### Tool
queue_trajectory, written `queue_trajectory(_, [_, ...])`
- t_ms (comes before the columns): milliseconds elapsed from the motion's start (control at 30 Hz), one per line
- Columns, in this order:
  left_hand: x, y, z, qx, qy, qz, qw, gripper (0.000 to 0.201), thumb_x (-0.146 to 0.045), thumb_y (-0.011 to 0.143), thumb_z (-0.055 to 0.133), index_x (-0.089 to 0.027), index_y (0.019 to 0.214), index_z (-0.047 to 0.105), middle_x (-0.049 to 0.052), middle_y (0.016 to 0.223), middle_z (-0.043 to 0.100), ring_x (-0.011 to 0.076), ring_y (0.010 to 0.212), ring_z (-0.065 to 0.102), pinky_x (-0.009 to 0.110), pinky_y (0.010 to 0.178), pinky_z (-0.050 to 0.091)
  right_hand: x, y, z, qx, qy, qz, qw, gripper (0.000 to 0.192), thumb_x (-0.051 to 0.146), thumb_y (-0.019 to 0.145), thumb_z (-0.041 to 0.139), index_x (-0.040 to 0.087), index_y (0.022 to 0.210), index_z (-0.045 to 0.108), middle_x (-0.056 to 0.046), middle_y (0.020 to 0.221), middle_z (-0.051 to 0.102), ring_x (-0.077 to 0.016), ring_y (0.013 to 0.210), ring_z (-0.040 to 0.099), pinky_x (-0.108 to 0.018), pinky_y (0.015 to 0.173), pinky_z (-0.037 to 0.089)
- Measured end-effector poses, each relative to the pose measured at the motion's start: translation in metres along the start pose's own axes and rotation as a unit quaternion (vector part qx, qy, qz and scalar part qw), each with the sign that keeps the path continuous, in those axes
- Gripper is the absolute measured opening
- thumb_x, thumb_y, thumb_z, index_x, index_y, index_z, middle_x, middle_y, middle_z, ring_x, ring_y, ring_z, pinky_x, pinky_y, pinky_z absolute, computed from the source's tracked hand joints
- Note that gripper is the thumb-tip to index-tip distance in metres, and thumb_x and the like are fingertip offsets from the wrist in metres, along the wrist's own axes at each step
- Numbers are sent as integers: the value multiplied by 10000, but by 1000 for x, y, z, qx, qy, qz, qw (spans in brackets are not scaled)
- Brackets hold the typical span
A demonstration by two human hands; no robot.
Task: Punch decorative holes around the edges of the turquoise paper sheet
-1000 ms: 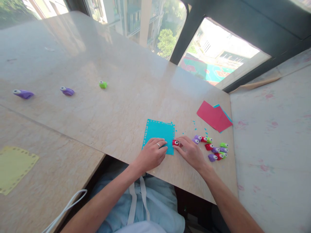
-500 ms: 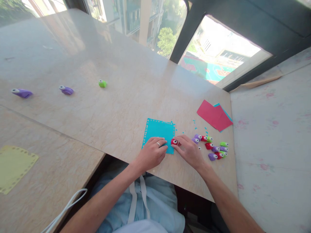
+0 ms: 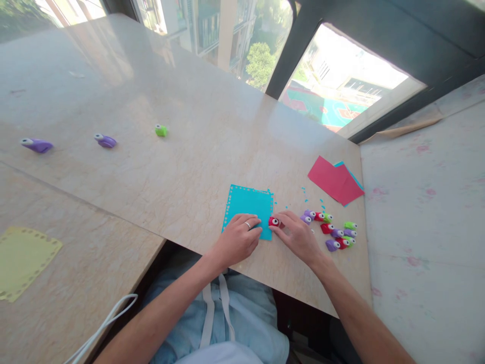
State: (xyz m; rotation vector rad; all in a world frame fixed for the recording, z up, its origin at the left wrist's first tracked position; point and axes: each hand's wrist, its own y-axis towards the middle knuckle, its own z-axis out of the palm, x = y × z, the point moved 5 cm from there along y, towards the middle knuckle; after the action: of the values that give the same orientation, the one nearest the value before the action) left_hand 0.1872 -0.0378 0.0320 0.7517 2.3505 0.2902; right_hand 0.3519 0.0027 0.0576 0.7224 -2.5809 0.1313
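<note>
Red punch shifted slightly right along the right edge of the blue paper compared with half a second ago, back near its position one second ago. Right hand moved with it, fingertips on the punch. Slight shift of camera view; scene otherwise displaced marginally.

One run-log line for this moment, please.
left hand: pressing teal paper flat | right hand: gripping red punch at paper's right edge | spare punches: clustered right
</note>
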Motion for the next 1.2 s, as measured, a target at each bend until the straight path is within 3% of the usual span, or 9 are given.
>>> queue_trajectory(633, [-2, 0, -1, -9, 9, 10, 1000, 181, -201, 935, 482, -175, 942, 662, 52, 1160, 679, 223, 1176, 584, 403, 976, 492, -17, -2, 4, -8, 131, 63, 989, 179, 277, 883, 664, 199, 1044, 671, -55, 1001, 664, -190, 876, 633, -328, 814, 521])
queue_trajectory(1200, [0, 0, 0, -8, 10, 4, 1000, 179, -197, 935, 480, -176, 949, 658, 60, 1170, 673, 226, 1180, 584, 405, 975, 492, -16, 3, 4, 9, 138, 74, 988, 194, 274, 888, 644, 204, 1062, 692, -51, 1046, 672, -181, 905, 637, -314, 834, 520])
